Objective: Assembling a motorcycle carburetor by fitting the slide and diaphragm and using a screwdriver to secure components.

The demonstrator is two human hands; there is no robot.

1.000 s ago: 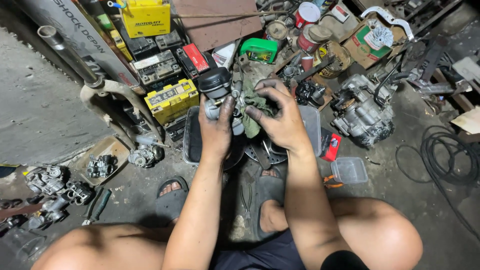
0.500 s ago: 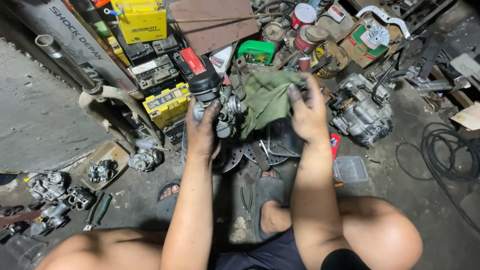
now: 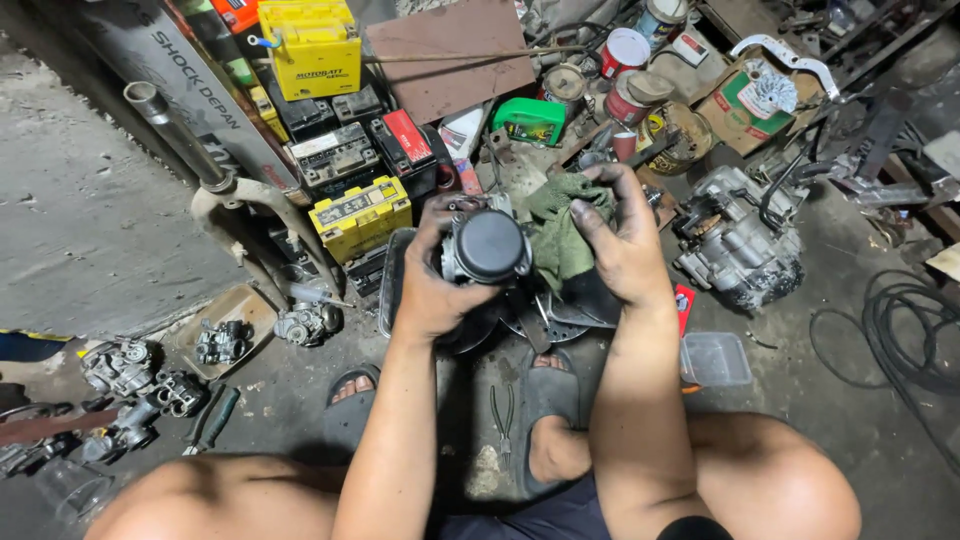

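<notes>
While left hand (image 3: 430, 285) clasps carburetor (image 3: 487, 245), right hand (image 3: 625, 250) presses rag (image 3: 555, 230) alongside.

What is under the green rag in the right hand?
The right hand presses the crumpled green rag against the grey metal carburettor held by the left hand. The rag hides whatever lies beneath it.

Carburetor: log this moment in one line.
left hand: grips carburetor | right hand: presses green rag against it | below: metal tray
</notes>
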